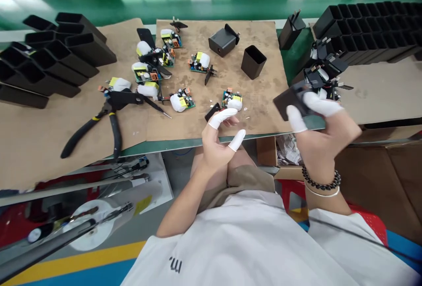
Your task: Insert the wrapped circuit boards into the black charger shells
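Fingers of the right hand, capped in white rubber cots, pinch a black rectangular plastic housing above the right end of the brown cardboard work mat, with a black plug part showing just behind it; the picture is blurred there, so how the two pieces join cannot be told. A dark bead bracelet circles that wrist. The left hand hangs loosely open and holds nothing, its cot-covered forefinger reaching toward a small green circuit board with a white wrapped component lying on the mat near the front edge, beside a small black clip. More green circuit boards lie scattered further left on the mat. Black-handled pliers rest well to the left. One open black square casing stands upright near the mat's far side, just beside a closed dark grey adapter block. Stacks of empty black casings lie at far left, and rows of them fill the far right.
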